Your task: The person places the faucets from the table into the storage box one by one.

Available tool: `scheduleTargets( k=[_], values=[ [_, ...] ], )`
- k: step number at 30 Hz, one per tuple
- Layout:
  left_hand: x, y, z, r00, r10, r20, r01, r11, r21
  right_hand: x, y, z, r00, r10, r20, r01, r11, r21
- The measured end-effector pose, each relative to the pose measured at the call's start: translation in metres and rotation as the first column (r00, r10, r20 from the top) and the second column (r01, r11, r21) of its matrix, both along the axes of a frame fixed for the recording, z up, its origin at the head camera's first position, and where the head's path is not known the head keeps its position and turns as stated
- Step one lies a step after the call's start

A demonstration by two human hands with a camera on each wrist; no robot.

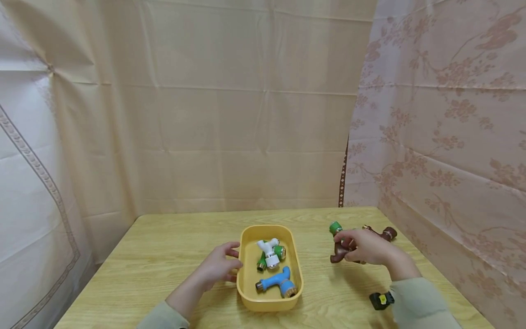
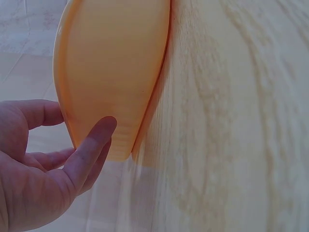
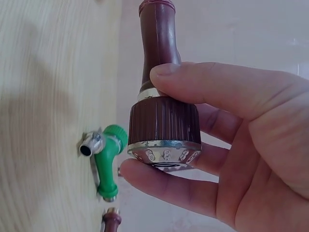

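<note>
My right hand point(image 1: 365, 246) pinches a dark brown plastic tap point(image 3: 161, 116). In the right wrist view my thumb lies on its body and other fingers bear on its ribbed knob with a silver-coloured end. My left hand point(image 1: 219, 265) is at the left side of a yellow tub point(image 1: 299, 274), its fingers loosely bent. The left wrist view shows fingertips at the tub's outer wall point(image 2: 111, 63). Inside the tub, a white tap point(image 1: 269, 251) lies across a green tap point(image 1: 281, 252). A blue tap point(image 1: 277, 281) lies nearer me in the tub.
Beside my right hand, a green tap point(image 3: 107, 166) and another brown tap point(image 1: 388, 233) lie on the wooden table point(image 1: 176, 246). A small black object with a yellow patch point(image 1: 382, 300) shows by my right sleeve. Curtains hang behind and at both sides.
</note>
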State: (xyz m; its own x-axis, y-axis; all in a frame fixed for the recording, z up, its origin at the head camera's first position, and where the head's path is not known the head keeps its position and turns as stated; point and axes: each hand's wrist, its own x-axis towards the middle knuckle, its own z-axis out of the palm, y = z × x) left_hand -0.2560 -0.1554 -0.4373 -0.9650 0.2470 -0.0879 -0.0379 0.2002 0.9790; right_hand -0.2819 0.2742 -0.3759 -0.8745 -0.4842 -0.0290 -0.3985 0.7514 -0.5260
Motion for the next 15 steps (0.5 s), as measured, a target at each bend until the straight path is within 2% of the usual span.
scheduleTargets(
  k=[4,15],
  values=[
    [0.0,0.0,0.0,1.0,0.003,-0.001,-0.003,1.0,-0.003,-0.002,-0.007,0.004,0.999,0.04,-0.014,-0.04,0.999,-0.001],
    [0.0,0.0,0.0,1.0,0.002,-0.007,-0.002,1.0,-0.002,-0.007,-0.031,0.01,0.996,0.078,-0.05,-0.076,0.996,0.034]
  ],
)
